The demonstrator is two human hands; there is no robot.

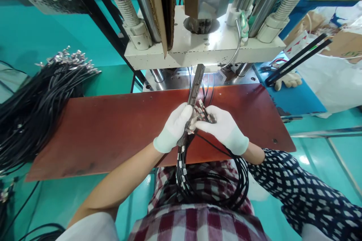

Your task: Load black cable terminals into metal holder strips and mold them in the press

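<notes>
My left hand (175,126), in a white glove, is wrapped round a dark metal bar (197,84) that points up and away over the red-brown board. Beside it my right hand (226,128), gloved too, pinches a small cluster of metal cable ends (203,112). The fingertips of both hands nearly meet at these ends. From the hands a loop of black cables (243,179) hangs down over the lap, with small silver pieces along its left side. A few thin dark wires run from behind the hands toward the machine.
The red-brown board (113,131) spans the front. Beyond it stands a press with a white plate (175,56) and metal posts. Black cables (36,105) are heaped at left. A glove (288,80) lies on a blue surface (302,99) at right.
</notes>
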